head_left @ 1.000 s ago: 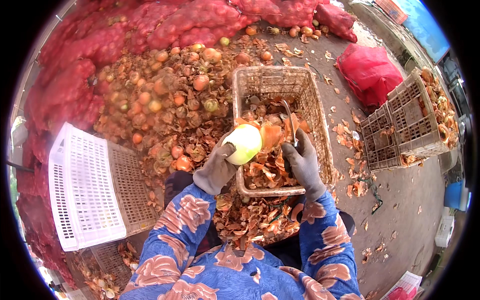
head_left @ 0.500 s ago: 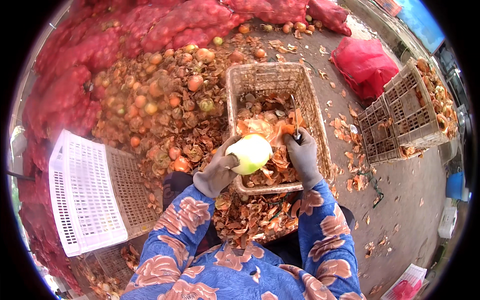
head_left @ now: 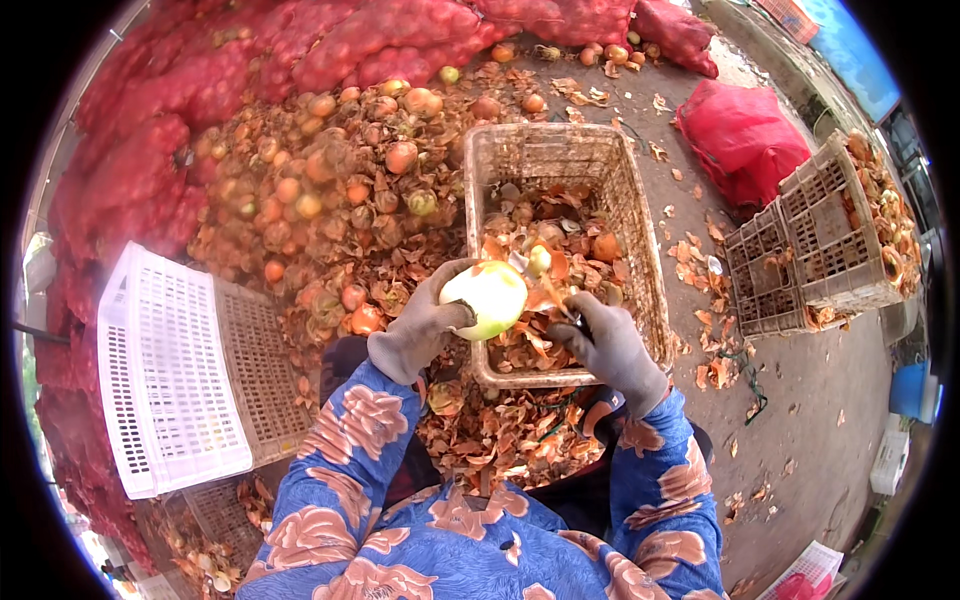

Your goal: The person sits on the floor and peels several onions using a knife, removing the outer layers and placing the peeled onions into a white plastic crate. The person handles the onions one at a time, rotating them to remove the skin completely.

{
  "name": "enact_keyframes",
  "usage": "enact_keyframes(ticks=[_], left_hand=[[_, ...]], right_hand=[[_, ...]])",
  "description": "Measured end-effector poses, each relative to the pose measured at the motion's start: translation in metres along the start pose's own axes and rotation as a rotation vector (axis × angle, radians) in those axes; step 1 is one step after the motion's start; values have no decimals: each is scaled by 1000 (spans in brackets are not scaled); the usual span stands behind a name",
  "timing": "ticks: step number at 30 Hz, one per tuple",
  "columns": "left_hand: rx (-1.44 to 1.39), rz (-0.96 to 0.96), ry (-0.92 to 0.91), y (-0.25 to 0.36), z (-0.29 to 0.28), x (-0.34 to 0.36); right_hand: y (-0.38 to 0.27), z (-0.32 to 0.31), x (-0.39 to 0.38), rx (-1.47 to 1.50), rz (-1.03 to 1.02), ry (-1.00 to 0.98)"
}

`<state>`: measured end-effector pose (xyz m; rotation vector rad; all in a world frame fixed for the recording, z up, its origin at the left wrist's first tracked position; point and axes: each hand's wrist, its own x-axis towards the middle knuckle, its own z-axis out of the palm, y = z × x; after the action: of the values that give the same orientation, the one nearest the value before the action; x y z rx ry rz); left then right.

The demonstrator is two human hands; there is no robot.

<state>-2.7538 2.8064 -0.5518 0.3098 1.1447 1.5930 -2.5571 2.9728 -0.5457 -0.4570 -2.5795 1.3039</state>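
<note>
A mostly peeled, pale onion (head_left: pixel 492 300) rests in my gloved left hand (head_left: pixel 415 328), whose fingers wrap round its left side. Just right of it, my gloved right hand (head_left: pixel 615 350) closes round the dark handle of a knife (head_left: pixel 556 298); its blade, partly blurred, points up and left beside the onion. Both hands are over the near part of a dirty plastic crate (head_left: pixel 652 265), which holds loose orange skins and some onions. My right fingertips are partly hidden.
Unpeeled onions (head_left: pixel 300 215) and skins are heaped left of the crate, with red mesh sacks (head_left: pixel 385 45) behind. A white crate (head_left: pixel 170 370) leans at left. At right stand crates of peelings (head_left: pixel 830 240) and a red sack (head_left: pixel 740 140). Skins litter the ground.
My right hand has swung the knife from upright to a leftward slant and moved slightly lower. The onion has shifted a little left, and the loose skin beside it has dropped away.
</note>
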Motion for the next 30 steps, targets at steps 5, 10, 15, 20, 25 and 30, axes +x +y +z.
enact_keyframes(ticks=[5, 10, 15, 20, 25, 30], left_hand=[[135, 54, 36, 3, 3, -2], [121, 56, 63, 3, 4, -2], [128, 59, 62, 2, 4, -1], [209, 69, 59, -2, 1, 1], [221, 76, 89, -1, 6, 0], [229, 35, 58, 7, 10, -6]], right_hand=[[-10, 3, -10, -87, -64, -62], [-9, 2, -12, -125, -43, -80], [-2, 4, -13, -155, -52, -46], [0, 5, -8, -271, -46, 21], [8, 8, -4, -18, 37, -58], [7, 7, -1, 306, 221, -102]])
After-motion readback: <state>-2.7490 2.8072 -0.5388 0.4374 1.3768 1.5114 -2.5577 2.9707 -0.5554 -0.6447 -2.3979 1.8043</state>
